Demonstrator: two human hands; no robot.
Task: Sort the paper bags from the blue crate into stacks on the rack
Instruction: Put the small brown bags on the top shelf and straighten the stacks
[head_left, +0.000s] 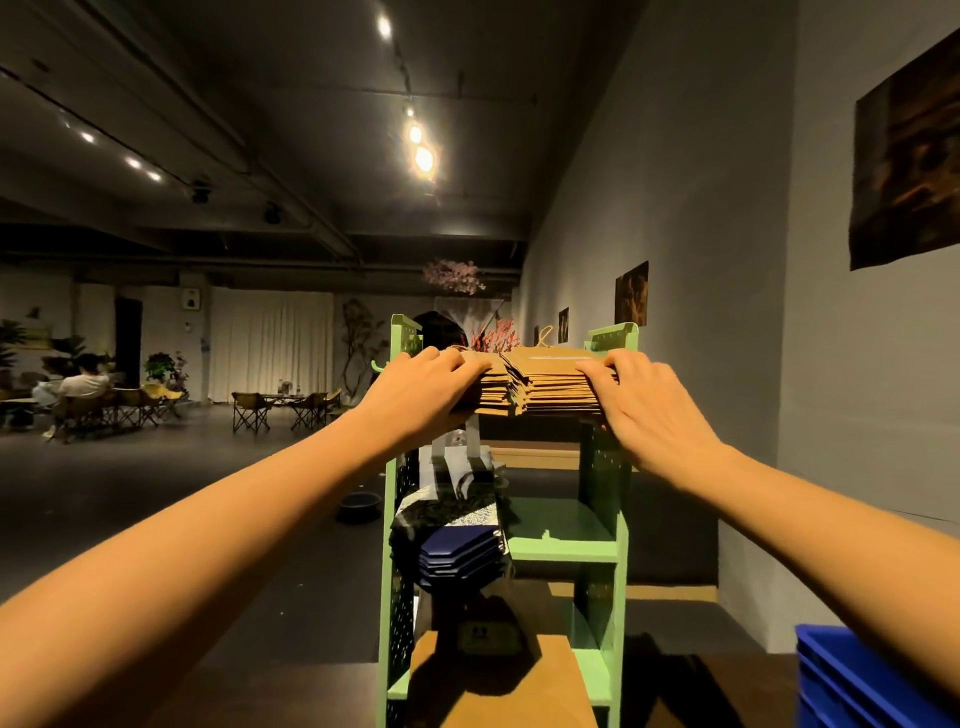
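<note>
A thick stack of brown paper bags (540, 387) lies flat on the top shelf of the light green rack (605, 551). My left hand (426, 384) rests on the stack's left end, fingers laid over its top. My right hand (644, 402) presses against the stack's right end, fingers pointing inward. Both arms reach forward at full stretch. On the middle shelf sits a stack of dark blue and patterned bags (457, 540). A large brown bag (498, 680) fills the lowest shelf. A corner of the blue crate (862, 680) shows at the bottom right.
A grey wall (727, 338) with dark pictures runs along the right of the rack. Left of the rack lies dark open floor with a round bowl (358, 504). Folding chairs (280, 410) and a seated person (85, 382) are far back.
</note>
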